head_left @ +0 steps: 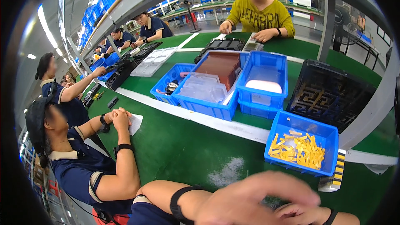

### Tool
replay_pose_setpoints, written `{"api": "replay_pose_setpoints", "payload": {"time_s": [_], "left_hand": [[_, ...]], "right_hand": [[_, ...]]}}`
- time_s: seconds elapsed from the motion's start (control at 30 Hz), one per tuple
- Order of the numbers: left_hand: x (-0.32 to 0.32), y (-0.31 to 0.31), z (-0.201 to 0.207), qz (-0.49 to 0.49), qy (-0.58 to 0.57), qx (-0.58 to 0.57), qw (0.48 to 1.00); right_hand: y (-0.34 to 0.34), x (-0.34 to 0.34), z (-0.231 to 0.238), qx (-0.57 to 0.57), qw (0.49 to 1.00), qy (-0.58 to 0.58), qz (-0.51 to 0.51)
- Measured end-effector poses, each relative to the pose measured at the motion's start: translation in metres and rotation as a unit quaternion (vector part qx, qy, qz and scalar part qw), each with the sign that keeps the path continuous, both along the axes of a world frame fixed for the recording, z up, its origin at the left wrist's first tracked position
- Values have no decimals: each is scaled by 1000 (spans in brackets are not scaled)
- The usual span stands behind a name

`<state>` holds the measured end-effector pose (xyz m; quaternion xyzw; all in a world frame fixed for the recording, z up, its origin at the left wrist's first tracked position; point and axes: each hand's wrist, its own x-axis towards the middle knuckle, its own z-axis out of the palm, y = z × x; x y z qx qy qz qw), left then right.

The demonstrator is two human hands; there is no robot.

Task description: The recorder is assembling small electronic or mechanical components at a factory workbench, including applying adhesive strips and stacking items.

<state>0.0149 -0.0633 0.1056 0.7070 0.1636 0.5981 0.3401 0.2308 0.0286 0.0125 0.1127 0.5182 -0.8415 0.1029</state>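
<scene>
Near the lower edge, my left hand [258, 193] reaches rightward over my right hand, smeared by motion. Its fingers look stretched out, and I see nothing held in them. My right hand [303, 214] lies partly hidden beneath it, its fingers bent; whether it grips anything is hidden. Both wrists wear black bands. Just beyond my left hand, a patch of whitish bits [227, 171] is scattered on the green tabletop [175, 143]. A blue bin [273, 139] of yellow strips [306, 150] stands beyond my right hand.
Farther back are a blue bin [204, 107] of brown and clear sheets, stacked blue bins [260, 107] and a black molded tray [329, 93]. A metal post [375, 110] rises at right. A co-worker's clasped hands [121, 118] rest at left; another person [260, 14] works across the table.
</scene>
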Motion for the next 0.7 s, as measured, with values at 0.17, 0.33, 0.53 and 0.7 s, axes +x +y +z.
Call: {"api": "replay_pose_setpoints", "payload": {"time_s": [0.17, 0.33, 0.53, 0.7], "left_hand": [[75, -15, 43, 330, -287, -140, 889], [79, -22, 42, 364, -349, -134, 853], [81, -23, 41, 415, -410, -125, 803], [63, -7, 52, 413, -418, -92, 804]], "right_hand": [[19, -10, -19, 56, 993, 27, 104], [11, 9, -28, 91, 995, 17, 24], [11, 8, -26, 34, 999, 1, 38], [12, 5, -24, 24, 999, 16, 44]]}}
